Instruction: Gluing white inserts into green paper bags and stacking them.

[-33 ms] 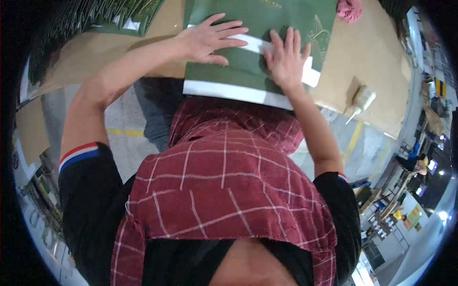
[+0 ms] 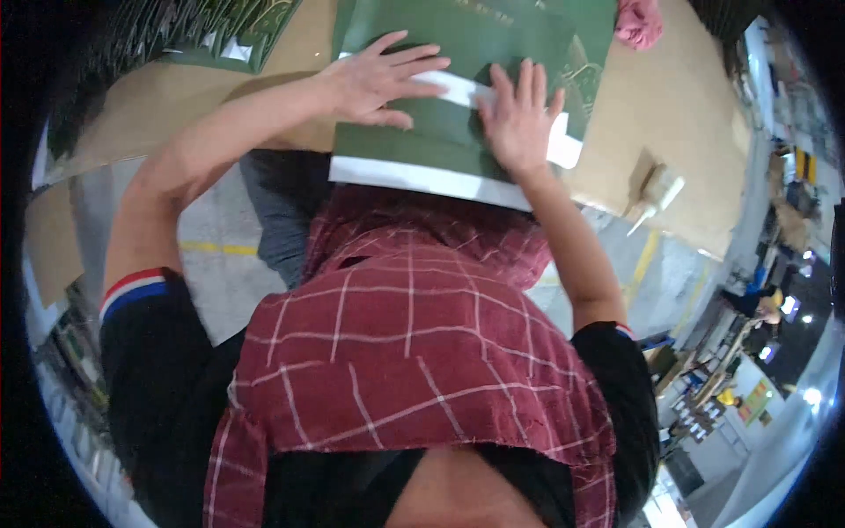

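Note:
A large green paper sheet (image 2: 414, 145) with a white strip along its near edge lies on the brown table in front of me. A second white strip (image 2: 459, 88) crosses its middle, and a pale line drawing shows at its right. My left hand (image 2: 374, 84) rests flat at the sheet's left part, fingers spread, with the fingertips by the middle strip. To its right, my right hand (image 2: 518, 123) lies palm down on the sheet with fingers stretched, beside a white patch (image 2: 565, 145) at the sheet's right edge. Neither hand grips anything.
A pile of green folded paper pieces (image 2: 251, 35) stands at the far left of the brown table (image 2: 678, 106). A pink crumpled cloth (image 2: 639, 24) lies at the far right. Near the right front edge is a pale squeeze bottle (image 2: 664, 187) with a thin nozzle.
The whole view has shifted slightly, so things appear a little lower and further left. Both hands keep their places on the green paper sheet.

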Demonstrator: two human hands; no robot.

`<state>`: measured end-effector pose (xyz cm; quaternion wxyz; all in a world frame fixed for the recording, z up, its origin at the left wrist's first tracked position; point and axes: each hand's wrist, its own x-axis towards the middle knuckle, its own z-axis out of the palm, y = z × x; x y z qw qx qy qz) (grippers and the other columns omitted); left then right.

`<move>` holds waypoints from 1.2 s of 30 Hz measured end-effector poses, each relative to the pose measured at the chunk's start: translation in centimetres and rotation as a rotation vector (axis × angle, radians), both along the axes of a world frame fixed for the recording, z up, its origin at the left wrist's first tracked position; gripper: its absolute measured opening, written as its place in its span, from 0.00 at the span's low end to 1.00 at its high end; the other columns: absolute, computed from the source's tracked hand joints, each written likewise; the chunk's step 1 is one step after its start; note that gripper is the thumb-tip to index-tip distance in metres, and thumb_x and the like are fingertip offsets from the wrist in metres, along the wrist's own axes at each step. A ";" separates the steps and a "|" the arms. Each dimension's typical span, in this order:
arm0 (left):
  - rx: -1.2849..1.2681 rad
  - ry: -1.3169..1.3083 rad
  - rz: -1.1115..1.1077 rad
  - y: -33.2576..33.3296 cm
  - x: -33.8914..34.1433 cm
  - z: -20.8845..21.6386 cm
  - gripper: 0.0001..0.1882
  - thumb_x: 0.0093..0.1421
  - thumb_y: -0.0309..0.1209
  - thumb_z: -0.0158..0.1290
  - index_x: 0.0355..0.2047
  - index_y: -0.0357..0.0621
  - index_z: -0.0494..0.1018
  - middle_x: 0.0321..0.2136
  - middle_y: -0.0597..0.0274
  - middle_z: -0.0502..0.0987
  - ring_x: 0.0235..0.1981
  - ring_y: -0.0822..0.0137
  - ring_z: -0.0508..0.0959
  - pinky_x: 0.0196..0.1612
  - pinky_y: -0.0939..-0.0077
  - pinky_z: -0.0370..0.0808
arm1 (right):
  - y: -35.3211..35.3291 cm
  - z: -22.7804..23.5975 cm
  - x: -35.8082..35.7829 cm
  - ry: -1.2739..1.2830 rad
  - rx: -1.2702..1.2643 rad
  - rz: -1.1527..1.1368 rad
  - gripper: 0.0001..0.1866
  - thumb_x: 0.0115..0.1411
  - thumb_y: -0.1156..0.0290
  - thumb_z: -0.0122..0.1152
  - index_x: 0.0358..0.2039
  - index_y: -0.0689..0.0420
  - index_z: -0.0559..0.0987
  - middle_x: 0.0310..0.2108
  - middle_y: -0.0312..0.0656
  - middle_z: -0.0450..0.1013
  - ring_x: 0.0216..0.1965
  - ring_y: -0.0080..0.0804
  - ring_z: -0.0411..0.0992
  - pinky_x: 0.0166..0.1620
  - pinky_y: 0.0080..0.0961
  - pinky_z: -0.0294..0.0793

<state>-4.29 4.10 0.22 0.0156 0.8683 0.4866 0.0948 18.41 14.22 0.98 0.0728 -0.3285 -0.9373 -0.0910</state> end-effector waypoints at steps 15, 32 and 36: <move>0.019 -0.213 -0.016 -0.1 -0.7 0.1 0.28 0.53 0.53 0.44 0.52 0.60 0.60 0.55 0.58 0.57 0.57 0.58 0.56 0.57 0.50 0.47 | 10.4 1.1 -6.1 0.014 -0.223 0.066 0.34 0.55 0.48 0.43 0.56 0.57 0.54 0.57 0.58 0.48 0.59 0.51 0.45 0.58 0.46 0.43; 0.508 -0.026 0.323 -3.5 2.0 0.9 0.27 0.54 0.44 0.47 0.54 0.55 0.57 0.51 0.56 0.59 0.52 0.58 0.60 0.53 0.40 0.45 | -0.7 9.7 -12.5 0.389 -0.013 0.659 0.19 0.49 0.65 0.52 0.43 0.56 0.69 0.40 0.43 0.68 0.46 0.40 0.65 0.45 0.36 0.64; 0.725 -0.889 1.007 -9.4 5.0 0.5 0.22 0.54 0.31 0.51 0.47 0.41 0.60 0.41 0.52 0.65 0.45 0.61 0.66 0.51 0.59 0.57 | -4.3 9.8 -2.0 0.425 0.042 0.686 0.19 0.45 0.73 0.55 0.42 0.54 0.71 0.29 0.41 0.71 0.34 0.39 0.71 0.36 0.33 0.70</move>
